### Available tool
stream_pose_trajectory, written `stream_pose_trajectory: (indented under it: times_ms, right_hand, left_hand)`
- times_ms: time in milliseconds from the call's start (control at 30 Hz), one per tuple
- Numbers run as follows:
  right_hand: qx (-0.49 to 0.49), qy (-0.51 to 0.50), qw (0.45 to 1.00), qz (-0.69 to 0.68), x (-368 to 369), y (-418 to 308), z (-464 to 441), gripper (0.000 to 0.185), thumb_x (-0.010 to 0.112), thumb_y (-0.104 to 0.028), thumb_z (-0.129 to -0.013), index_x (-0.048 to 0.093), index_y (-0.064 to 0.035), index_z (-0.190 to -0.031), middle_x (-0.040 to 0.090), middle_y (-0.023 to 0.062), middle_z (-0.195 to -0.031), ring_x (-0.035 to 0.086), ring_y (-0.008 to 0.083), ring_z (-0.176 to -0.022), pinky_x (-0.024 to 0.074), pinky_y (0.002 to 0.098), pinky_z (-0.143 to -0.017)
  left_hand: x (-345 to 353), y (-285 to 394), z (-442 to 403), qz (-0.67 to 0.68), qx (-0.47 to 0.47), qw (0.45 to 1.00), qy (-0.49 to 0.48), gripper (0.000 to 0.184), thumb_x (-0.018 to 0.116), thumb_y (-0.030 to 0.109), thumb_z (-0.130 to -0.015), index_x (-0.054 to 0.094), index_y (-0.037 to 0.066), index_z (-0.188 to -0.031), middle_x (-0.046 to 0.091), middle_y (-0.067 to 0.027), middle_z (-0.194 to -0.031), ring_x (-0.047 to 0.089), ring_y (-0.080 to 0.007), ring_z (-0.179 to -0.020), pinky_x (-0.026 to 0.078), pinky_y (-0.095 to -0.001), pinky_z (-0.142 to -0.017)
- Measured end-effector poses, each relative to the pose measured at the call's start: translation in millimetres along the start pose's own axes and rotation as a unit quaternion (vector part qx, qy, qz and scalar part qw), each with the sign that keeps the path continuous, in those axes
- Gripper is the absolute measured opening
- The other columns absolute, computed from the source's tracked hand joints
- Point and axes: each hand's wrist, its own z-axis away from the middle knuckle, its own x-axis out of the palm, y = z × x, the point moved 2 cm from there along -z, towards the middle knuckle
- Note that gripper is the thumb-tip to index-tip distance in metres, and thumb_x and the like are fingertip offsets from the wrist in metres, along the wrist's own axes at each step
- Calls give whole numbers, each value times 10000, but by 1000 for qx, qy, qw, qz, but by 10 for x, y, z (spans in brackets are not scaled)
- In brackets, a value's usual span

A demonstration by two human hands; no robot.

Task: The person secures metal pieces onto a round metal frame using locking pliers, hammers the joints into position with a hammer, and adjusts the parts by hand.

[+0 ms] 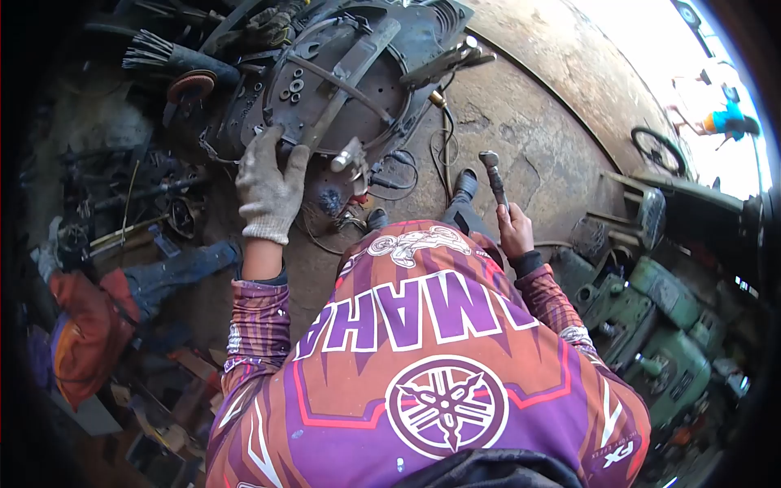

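Left hand point(273, 185) at metal worktable point(368, 122), right hand point(515, 231) gripping hammer point(493, 175); stained floor point(508, 93).

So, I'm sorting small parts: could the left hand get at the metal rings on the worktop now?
Probably yes: the gloved left hand is close to the metal rings, and the long flat bar lies right of them, leaving the way apparently free.

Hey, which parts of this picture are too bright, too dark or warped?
Head view: glare washes out the upper right, around the distant person; head view: edges and corners fall to black; head view: a dark line on the floor curves, probably lens distortion; head view: right hand and metal tool look fairly sharp.
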Motion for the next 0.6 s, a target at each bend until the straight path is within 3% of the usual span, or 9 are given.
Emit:
stream_pose_trajectory:
  times_ms: [33,100,167,233,300,433,600]
  right_hand:
    - [-11,-17,1000,1,-105,42,-184,447,525,-397,-994,526,10,-808,511,185,-630,496,303,-558,408,421,-561]
    - [1,-20,1000,-13,-284,139,-493,442,520,-395,-998,533,9,-819,512,184,-634,500,287,-567,410,417,-567]
    - [1,-53,999,-13,-483,201,-846,428,520,-397,-998,550,3,-847,522,184,-647,509,290,-576,412,418,-577]
    - [-46,-62,997,8,-713,99,-1173,432,520,-409,-995,562,1,-868,533,189,-659,525,295,-586,414,419,-582]
    - [-78,-76,994,28,-839,85,-1477,438,519,-419,-993,568,2,-883,531,190,-660,523,291,-592,419,417,-590]
    - [-77,-127,989,-23,-824,-55,-1939,422,513,-402,-997,552,3,-882,507,105,-633,486,201,-587,412,377,-572]
    - [-90,-161,978,-98,-724,-686,-2017,396,525,-368,-1001,556,7,-879,499,67,-626,472,154,-588,399,350,-553]
  left_hand:
    - [80,44,47,-84,-6,996,-20,448,620,379,-915,597,52,-1221,621,-189,-1190,594,-378,-1102,483,-472,-926]
    - [257,123,70,-96,-72,991,-60,447,597,403,-915,590,88,-1233,601,-179,-1239,566,-398,-1137,464,-496,-946]
    - [520,62,122,-206,-123,961,-140,433,584,416,-916,590,113,-1225,590,-176,-1258,565,-395,-1132,469,-495,-944]
    - [633,-59,184,-185,-123,973,-67,387,590,399,-909,625,112,-1165,587,-178,-1262,563,-398,-1128,471,-497,-944]
    - [653,-58,200,-198,-147,966,-73,386,596,399,-900,635,105,-1147,596,-186,-1243,561,-407,-1126,467,-504,-946]
    - [611,63,158,-208,-184,958,-76,386,606,400,-882,655,93,-1110,614,-201,-1206,557,-426,-1121,457,-518,-950]
    - [742,3,264,-185,-171,968,0,423,605,422,-881,649,64,-1100,603,-237,-1209,542,-446,-1139,446,-534,-969]
